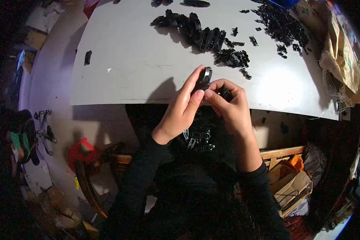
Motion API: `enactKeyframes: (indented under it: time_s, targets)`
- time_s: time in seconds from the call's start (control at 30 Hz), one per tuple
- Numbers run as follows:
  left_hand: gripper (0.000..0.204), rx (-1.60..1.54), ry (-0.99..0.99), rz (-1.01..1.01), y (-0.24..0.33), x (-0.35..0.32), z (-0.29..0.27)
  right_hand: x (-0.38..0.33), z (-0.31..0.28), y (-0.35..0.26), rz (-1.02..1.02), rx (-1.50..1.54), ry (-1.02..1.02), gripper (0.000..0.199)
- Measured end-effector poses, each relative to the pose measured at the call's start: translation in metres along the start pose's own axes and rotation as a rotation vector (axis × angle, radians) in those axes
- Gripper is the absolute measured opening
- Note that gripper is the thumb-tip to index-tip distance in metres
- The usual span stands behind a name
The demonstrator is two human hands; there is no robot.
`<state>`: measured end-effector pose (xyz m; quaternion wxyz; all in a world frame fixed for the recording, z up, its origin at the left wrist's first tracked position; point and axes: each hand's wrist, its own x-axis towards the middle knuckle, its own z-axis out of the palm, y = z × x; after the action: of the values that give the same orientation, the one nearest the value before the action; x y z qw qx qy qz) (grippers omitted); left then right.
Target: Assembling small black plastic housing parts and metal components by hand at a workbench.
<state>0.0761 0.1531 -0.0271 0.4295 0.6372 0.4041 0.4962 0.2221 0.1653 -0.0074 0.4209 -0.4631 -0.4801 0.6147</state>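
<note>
Close to the table's near edge, a glossy black plastic part stands upright between my hands. My left hand is closed on it, with the thumb in front and the fingers behind. Thumb and index finger of my right hand pinch at its lower end, where the contact point is hidden. Another dark piece shows inside the curl of my right fingers; its kind is unclear. Several small black plastic frames lie on my dark lap below the hands.
Rows of black parts and a loose clump lie beyond my hands on the white table. A larger heap of small black pieces sits far right, near a torn paper sack. One black part rests at left.
</note>
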Motion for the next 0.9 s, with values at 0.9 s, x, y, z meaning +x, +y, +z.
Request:
enactKeyframes:
  time_s: [0.9]
  targets:
    - [0.022,0.343,0.268,0.002,-0.055,0.063,-0.018,0.029,-0.087,0.004,-0.271,-1.291,0.239,0.021]
